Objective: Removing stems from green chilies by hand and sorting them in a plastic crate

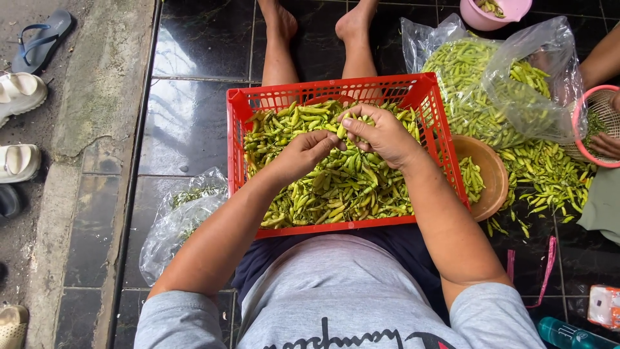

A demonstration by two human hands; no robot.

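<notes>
A red plastic crate (240, 139) rests on my lap, filled with many small green and yellow chili peppers (336, 187). Both hands meet above the middle of the crate. My left hand (302, 154) and my right hand (382, 134) pinch the same green chili (341, 130) between their fingertips. My legs stretch out past the crate on the dark tiled floor.
A brown bowl (492, 173) with a few chilies sits right of the crate. Behind it lie a clear bag of chilies (478, 84) and a loose pile (549, 178). A clear bag of stems (181, 216) lies left. Another person's hand (606, 143) works in a pink basket (579, 132). Sandals lie at far left.
</notes>
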